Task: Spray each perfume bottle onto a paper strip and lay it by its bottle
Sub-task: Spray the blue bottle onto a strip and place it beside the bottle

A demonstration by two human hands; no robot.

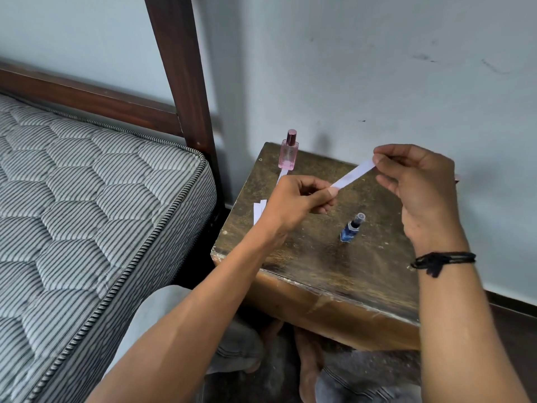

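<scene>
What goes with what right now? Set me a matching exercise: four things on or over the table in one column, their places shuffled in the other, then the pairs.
1. pink glass perfume bottle
2. small blue spray bottle
3. long white paper strip
4. spare white paper strips

A. at the left edge of the worn wooden table, partly behind the left hand
B. pinched between left hand and right hand
C. upright at the far left corner
D. standing mid-table

Pairs: 1-C, 2-D, 3-B, 4-A.
</scene>
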